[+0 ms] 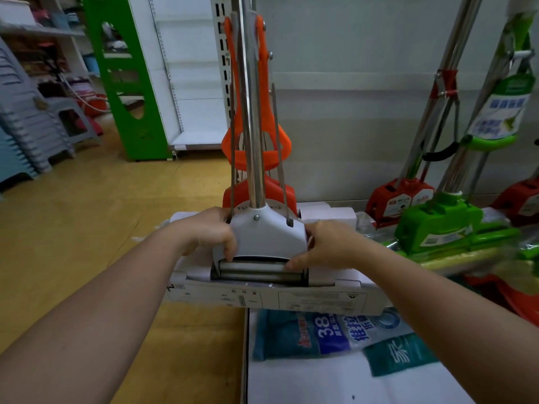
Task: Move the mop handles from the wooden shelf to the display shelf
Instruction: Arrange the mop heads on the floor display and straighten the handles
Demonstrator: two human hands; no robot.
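Note:
A mop with a steel handle (253,135) and a white squeeze head (267,237) stands upright in front of me, its rollers resting on a white cardboard box (306,297). My left hand (208,230) grips the head's left side, fingers curled under its lower edge. My right hand (326,243) holds the right side, thumb near the rollers. An orange pull lever (264,83) and thin metal rods run along the handle. The handle's top is out of view.
Red mops (398,196) and a green mop (437,223) lean against the white wall at right. Packaged mop refills (329,333) lie on a white shelf surface below. A green-sided display shelf (131,83) and stacked grey stools (32,126) stand at left on the wooden floor.

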